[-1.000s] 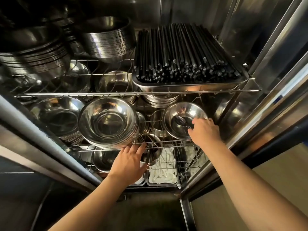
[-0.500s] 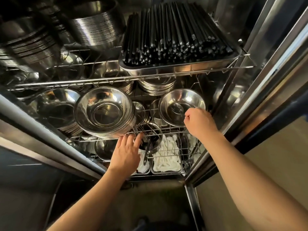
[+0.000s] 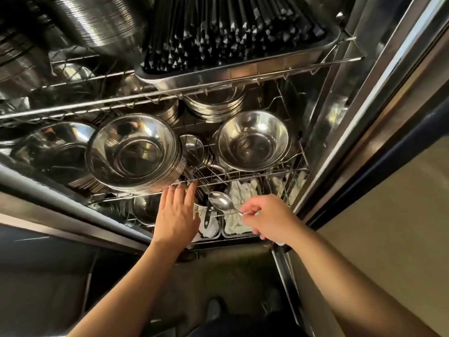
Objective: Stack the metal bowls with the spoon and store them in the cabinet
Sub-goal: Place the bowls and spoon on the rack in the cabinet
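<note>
Head view: right hand (image 3: 272, 218) pinches spoon (image 3: 220, 201); bowl (image 3: 252, 141) empty

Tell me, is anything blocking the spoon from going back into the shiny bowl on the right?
Yes, partly. The right hand holds the spoon below the wire shelf's front rail, and that rail crosses in front of the right bowl. The spoon would probably need lifting over it. The bowl itself looks empty.

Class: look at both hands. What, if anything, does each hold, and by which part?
The right hand pinches a spoon by its handle. The left hand holds nothing.
</note>
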A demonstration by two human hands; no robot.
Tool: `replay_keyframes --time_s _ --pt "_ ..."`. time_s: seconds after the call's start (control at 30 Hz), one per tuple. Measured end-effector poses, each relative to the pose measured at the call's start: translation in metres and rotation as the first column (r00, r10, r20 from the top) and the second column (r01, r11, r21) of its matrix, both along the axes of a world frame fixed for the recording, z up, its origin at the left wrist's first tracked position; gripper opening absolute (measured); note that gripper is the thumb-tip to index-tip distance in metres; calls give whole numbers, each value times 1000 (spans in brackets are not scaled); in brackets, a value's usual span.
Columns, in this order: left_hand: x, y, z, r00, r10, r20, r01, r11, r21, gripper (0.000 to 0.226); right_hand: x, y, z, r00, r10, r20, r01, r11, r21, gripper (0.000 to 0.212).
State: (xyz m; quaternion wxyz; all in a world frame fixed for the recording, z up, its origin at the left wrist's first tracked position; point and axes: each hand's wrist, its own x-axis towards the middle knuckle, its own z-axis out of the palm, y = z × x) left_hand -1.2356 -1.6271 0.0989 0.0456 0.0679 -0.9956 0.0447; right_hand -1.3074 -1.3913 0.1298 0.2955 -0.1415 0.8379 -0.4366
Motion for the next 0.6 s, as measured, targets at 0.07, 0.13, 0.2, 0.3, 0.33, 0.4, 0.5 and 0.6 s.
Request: replay_keyframes --time_s 0.07,0.13,0.2,0.3,0.33,0.4,0.5,0.6 --pt "0 -1 -1 1000 -2 -1 2 1000 -3 89 -3 -12 -19 992 -64 105 64 998 1 25" --pt "1 -1 -1 1000 -5 -8 5 1000 1 89 -10 -25 -32 964 -132 231 136 991 1 26" --pt "1 -2 0 1000 -7 0 7 1000 4 89 -19 -40 -41 913 -209 351 219 976 10 27" --pt "1 -1 1 1000 -4 7 4 1000 13 88 -33 -60 -50 825 -315 469 341 939 30 25" --pt "1 -2 2 1000 -1 8 1 1000 23 88 -38 -67 -55 793 -349 500 382 923 39 24" --pt "0 -1 3 1000 2 17 -3 999 41 86 -47 -79 -64 723 -421 548 468 882 60 24" --pt "1 -1 5 999 12 32 -14 998 57 85 -60 -97 -79 665 -471 579 526 846 84 25" --pt "1 -1 6 999 18 41 -20 998 65 84 -69 -112 -94 654 -497 570 538 835 112 18"
